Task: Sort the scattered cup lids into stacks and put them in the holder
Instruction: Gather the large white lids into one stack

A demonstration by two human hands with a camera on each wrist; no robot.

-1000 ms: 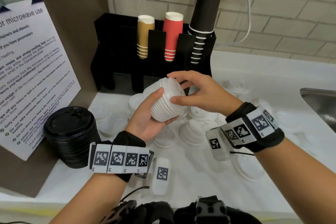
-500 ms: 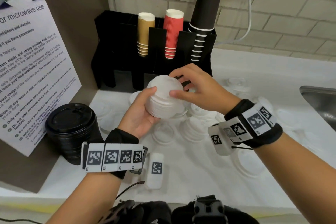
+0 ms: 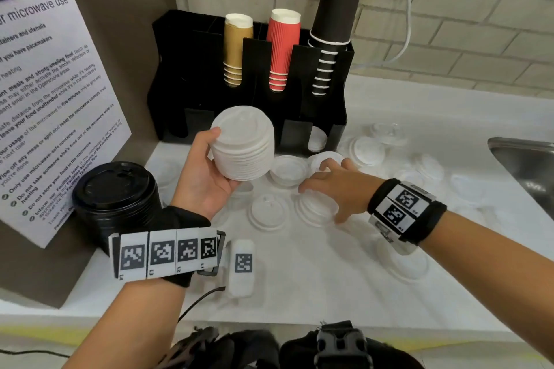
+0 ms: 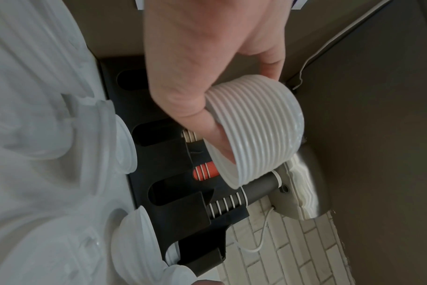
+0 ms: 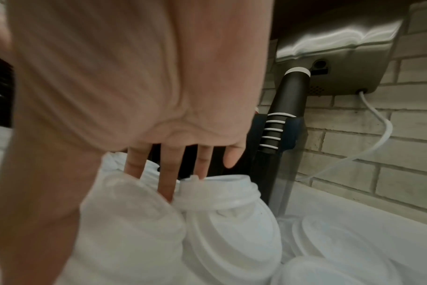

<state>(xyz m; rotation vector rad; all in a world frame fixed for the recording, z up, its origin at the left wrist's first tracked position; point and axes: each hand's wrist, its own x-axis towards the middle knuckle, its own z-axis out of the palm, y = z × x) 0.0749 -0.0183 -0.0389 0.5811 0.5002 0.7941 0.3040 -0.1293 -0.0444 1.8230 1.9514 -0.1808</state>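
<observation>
My left hand [image 3: 216, 165] grips a tall stack of white lids [image 3: 243, 149] just in front of the black holder [image 3: 192, 75]; the left wrist view shows its thumb and fingers [image 4: 207, 100] curled round the ribbed stack [image 4: 254, 133]. My right hand [image 3: 325, 184] is lower and to the right, fingers straight and spread over a short stack of white lids [image 3: 314, 210] on the counter. In the right wrist view its fingertips [image 5: 167, 185] touch the lids [image 5: 228, 210] and grip nothing. Several loose white lids [image 3: 266, 213] lie around.
The holder carries gold [image 3: 236, 51], red [image 3: 281, 51] and black [image 3: 335, 24] cup stacks. A stack of black lids [image 3: 115, 198] stands at the left by a notice board [image 3: 45, 99]. A steel sink [image 3: 527, 165] is at the right edge. A cable [image 3: 404, 24] hangs on the brick wall.
My right hand has left the top of the held stack and dropped right onto lids on the counter. My left hand keeps the stack, now held more upright.
</observation>
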